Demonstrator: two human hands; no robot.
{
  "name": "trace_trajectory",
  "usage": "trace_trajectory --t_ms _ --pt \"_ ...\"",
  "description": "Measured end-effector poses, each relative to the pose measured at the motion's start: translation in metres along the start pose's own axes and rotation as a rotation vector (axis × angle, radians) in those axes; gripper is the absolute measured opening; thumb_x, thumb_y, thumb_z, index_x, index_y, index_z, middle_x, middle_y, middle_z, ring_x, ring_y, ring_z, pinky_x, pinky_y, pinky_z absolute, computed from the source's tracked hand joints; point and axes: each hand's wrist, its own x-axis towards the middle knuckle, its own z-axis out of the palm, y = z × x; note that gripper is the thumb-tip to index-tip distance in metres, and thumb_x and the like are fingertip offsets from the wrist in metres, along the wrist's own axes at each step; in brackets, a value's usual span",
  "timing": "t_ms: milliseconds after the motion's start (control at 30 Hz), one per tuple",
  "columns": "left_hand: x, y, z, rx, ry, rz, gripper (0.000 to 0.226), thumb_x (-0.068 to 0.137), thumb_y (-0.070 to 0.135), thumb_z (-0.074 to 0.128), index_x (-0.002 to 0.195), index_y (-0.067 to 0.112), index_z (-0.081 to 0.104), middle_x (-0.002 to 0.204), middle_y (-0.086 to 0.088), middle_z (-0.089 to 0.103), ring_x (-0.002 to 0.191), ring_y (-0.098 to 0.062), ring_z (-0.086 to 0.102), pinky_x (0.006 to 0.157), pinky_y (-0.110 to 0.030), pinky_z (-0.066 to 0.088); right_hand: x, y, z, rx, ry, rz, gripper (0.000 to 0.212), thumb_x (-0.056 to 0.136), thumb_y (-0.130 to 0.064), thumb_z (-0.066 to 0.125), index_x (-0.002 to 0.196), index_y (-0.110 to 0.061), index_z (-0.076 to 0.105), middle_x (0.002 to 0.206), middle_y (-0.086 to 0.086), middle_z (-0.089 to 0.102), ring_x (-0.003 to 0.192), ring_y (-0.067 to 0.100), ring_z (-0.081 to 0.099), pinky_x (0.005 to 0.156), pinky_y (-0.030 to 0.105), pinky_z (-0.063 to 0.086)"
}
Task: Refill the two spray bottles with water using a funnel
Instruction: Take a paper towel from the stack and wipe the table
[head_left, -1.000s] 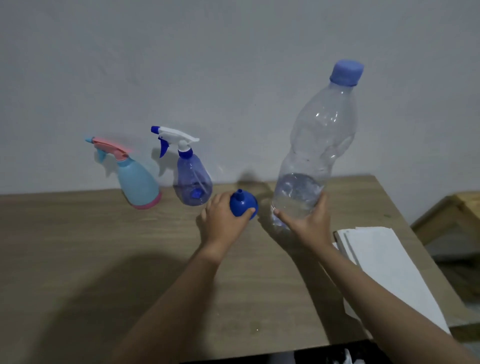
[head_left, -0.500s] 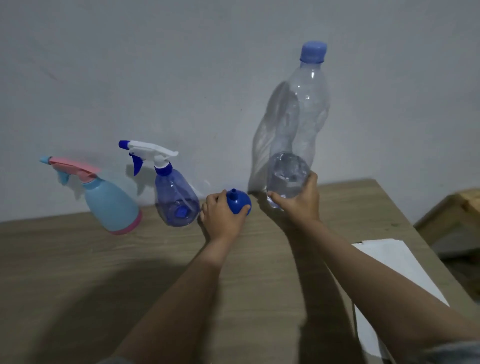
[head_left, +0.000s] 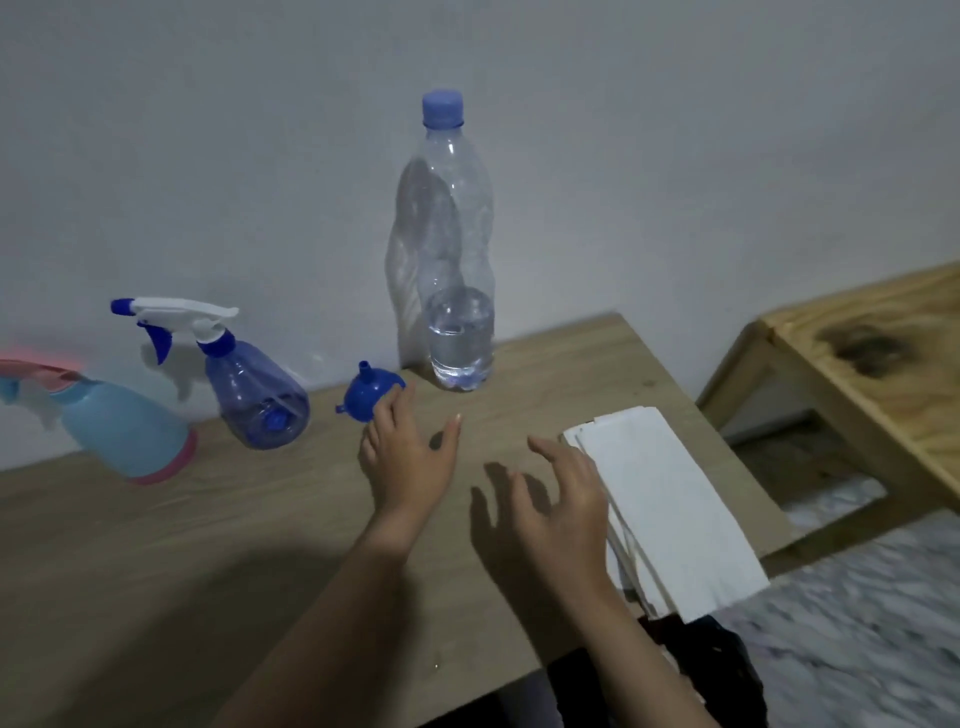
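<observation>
Small blue plastic funnel (head_left: 370, 393) lies mouth-down just beyond the left hand's (head_left: 410, 462) fingertips; right hand (head_left: 558, 499) nearer; both hands released, fingers spread.

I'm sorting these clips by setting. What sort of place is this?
Probably a room at home: a wooden table against a plain white wall, a second rough wooden table beside it, and patterned fabric at lower right, perhaps bedding.

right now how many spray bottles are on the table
2. The light blue spray bottle with a pink base stands at the far left, partly cut off by the frame edge. The translucent blue spray bottle with a white trigger stands just right of it, beside the blue funnel.
</observation>
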Motion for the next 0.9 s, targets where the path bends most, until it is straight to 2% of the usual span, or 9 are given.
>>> trace_trajectory --t_ms 100,200,333,400,467,567,700,800,900 --pt "-0.038 0.040 0.007 -0.062 -0.173 0.152 0.057 0.077 0.060 0.051 0.125 0.030 0.049 0.126 0.005 0.049 0.114 -0.020 0.053 0.096 -0.047 0.043 -0.019 0.026 -0.052 -0.244 0.067 -0.058 0.023 0.081 -0.028 0.061 0.097 -0.014 0.070 0.094 0.001 0.070 0.086 0.024 0.060 0.075 0.036 0.047" --pt "-0.065 0.076 0.016 -0.169 -0.318 0.358 0.048 0.074 0.051 0.059 0.118 0.032 0.059 0.124 0.009 0.054 0.112 -0.015 0.053 0.095 -0.044 0.045 -0.033 0.049 -0.096 -0.446 0.105 0.014 0.021 0.074 -0.030 0.068 0.091 -0.019 0.072 0.090 -0.002 0.068 0.082 0.029 0.058 0.071 0.035 0.040" --pt "-0.078 0.099 0.027 -0.070 -0.590 0.629 0.043 0.076 0.034 0.063 0.119 0.040 0.059 0.128 0.020 0.051 0.121 -0.009 0.043 0.104 -0.040 0.032 -0.041 0.067 -0.124 -0.528 0.014 0.133 0.025 0.068 -0.042 0.078 0.086 -0.026 0.073 0.092 -0.010 0.066 0.088 0.024 0.056 0.075 0.033 0.031" --pt "-0.078 0.105 0.031 0.008 -0.684 0.713 0.043 0.077 0.025 0.061 0.119 0.038 0.061 0.130 0.019 0.052 0.123 -0.010 0.041 0.107 -0.041 0.025 -0.041 0.072 -0.126 -0.538 -0.044 0.140 0.027 0.067 -0.047 0.075 0.084 -0.027 0.073 0.091 -0.012 0.066 0.089 0.022 0.056 0.075 0.034 0.034" --pt "-0.078 0.111 0.033 0.104 -0.723 0.762 0.041 0.081 0.020 0.058 0.118 0.035 0.063 0.129 0.017 0.055 0.122 -0.011 0.042 0.108 -0.038 0.019 -0.040 0.075 -0.125 -0.568 -0.120 0.146 0.028 0.067 -0.050 0.071 0.084 -0.027 0.073 0.093 -0.011 0.067 0.091 0.022 0.057 0.077 0.038 0.038" --pt "-0.077 0.117 0.034 0.187 -0.743 0.765 0.034 0.086 0.017 0.053 0.113 0.033 0.067 0.125 0.017 0.058 0.119 -0.009 0.044 0.103 -0.028 0.012 -0.039 0.078 -0.123 -0.602 -0.206 0.182 0.024 0.069 -0.044 0.075 0.083 -0.025 0.074 0.097 -0.009 0.068 0.094 0.023 0.058 0.079 0.036 0.032" --pt "-0.075 0.123 0.035 0.232 -0.768 0.756 0.028 0.091 0.019 0.052 0.110 0.030 0.069 0.125 0.016 0.061 0.120 -0.007 0.047 0.102 -0.029 0.015 -0.044 0.079 -0.122 -0.579 -0.159 0.175 0.009 0.069 -0.029 0.072 0.072 -0.021 0.073 0.087 -0.008 0.070 0.082 0.025 0.060 0.072 0.036 0.036" --pt "-0.073 0.126 0.034 0.251 -0.777 0.758 0.029 0.090 0.016 0.051 0.109 0.030 0.069 0.124 0.017 0.061 0.119 -0.008 0.048 0.105 -0.032 0.017 -0.043 0.080 -0.123 -0.539 -0.118 0.188 0.010 0.074 -0.026 0.064 0.070 -0.020 0.072 0.082 -0.008 0.071 0.079 0.024 0.061 0.070 0.033 0.030" --pt "-0.073 0.129 0.033 0.252 -0.759 0.794 0.037 0.085 0.005 0.051 0.106 0.029 0.070 0.124 0.014 0.062 0.118 -0.011 0.049 0.104 -0.034 0.023 -0.039 0.076 -0.128 -0.494 -0.105 0.225 0.014 0.082 -0.026 0.063 0.076 -0.018 0.073 0.082 -0.006 0.073 0.084 0.023 0.061 0.073 0.031 0.024"
